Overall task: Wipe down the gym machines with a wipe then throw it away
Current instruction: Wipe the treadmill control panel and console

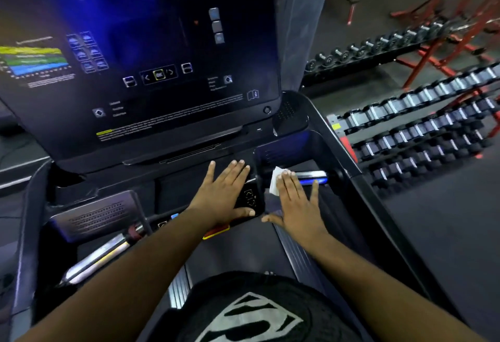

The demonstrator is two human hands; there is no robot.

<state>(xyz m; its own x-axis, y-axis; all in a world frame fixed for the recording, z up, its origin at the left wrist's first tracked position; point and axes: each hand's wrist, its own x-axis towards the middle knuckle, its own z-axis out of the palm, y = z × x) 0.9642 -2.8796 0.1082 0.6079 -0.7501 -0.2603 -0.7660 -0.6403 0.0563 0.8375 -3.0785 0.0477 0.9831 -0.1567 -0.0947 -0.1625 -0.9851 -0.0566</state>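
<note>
I stand on a dark treadmill with a large black console screen (140,52) in front of me. My right hand (296,201) lies flat, fingers spread, pressing a white wipe (276,180) against the right side of the console by the shiny handlebar grip (311,177). Most of the wipe is hidden under my fingers. My left hand (226,193) rests flat with its fingers apart on the small black control pad (250,198) in the middle, holding nothing.
A silver handlebar (97,258) angles out at lower left beside a perforated grey panel (100,213). The treadmill's right side rail (378,201) runs down the frame. Racks of several dumbbells (422,130) and red frames (454,30) stand to the right on the dark floor.
</note>
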